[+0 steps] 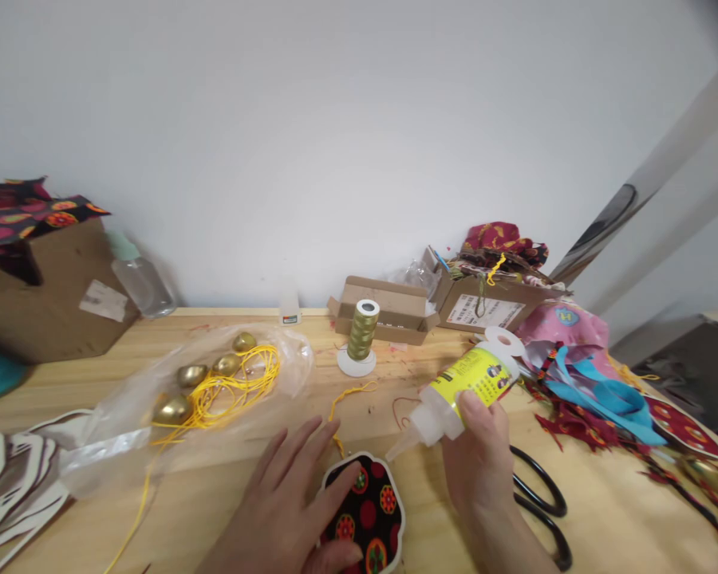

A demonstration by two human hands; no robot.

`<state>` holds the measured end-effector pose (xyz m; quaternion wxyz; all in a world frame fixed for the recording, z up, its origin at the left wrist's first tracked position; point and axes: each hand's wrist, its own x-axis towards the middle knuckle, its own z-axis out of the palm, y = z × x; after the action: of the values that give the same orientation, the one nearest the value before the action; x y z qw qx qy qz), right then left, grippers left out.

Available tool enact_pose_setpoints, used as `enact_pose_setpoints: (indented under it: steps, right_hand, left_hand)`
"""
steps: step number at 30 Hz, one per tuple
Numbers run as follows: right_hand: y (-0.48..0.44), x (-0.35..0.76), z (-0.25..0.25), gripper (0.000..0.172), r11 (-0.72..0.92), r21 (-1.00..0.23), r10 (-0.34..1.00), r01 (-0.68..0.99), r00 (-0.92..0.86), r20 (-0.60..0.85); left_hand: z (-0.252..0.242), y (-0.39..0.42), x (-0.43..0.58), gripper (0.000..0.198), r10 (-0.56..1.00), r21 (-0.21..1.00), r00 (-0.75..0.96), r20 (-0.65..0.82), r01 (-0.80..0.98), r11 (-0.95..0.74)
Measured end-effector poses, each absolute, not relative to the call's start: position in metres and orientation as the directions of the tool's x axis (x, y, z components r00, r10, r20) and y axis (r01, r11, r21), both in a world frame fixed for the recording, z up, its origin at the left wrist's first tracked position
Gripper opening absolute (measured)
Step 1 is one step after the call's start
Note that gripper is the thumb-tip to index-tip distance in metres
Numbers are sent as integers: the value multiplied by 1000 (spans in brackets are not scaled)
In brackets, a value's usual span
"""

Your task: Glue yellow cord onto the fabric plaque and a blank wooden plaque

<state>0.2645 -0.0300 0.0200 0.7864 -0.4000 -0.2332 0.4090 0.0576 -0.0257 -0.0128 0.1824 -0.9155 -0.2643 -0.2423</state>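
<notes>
My right hand [482, 462] grips a glue bottle [463, 391] with a yellow label, tilted so its white nozzle points down-left at the top edge of a small fabric-covered piece [371, 510], black with red and orange dots. My left hand [287, 498] lies flat on the left part of that piece, fingers spread, pressing it on the wooden table [227, 494]. A yellow cord [344, 406] runs up from the piece toward a spool of gold thread [362, 335].
A clear plastic bag [203, 391] with gold bells and yellow cord lies at left. Black scissors [538, 502] rest right of my wrist. Cardboard boxes [48, 295], a spray bottle [137, 279], fabric scraps and blue ribbon [604, 395] crowd the back and right.
</notes>
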Motion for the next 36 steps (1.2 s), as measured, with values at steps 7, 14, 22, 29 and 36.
enact_pose_setpoints:
  steps: [7, 14, 22, 29, 36]
  right_hand:
    - [-30, 261, 25, 41, 319, -814, 802, -485, 596, -41]
    - [-31, 264, 24, 36, 338, -805, 822, -488, 570, -1]
    - [-31, 264, 25, 34, 342, -792, 828, -505, 561, 0]
    - [-25, 268, 30, 28, 221, -624, 921, -750, 370, -118]
    - [-22, 277, 30, 28, 5, -292, 999, -956, 20, -46]
  left_hand:
    - [-37, -27, 57, 53, 436, -157, 756, 488, 567, -808]
    - [-38, -28, 55, 48, 465, -113, 735, 493, 585, -803]
    - [-22, -29, 59, 45, 464, -141, 724, 511, 602, -786]
    - [7, -28, 52, 30, 556, 141, 585, 590, 604, -784]
    - [31, 11, 58, 24, 720, 483, 649, 247, 561, -672]
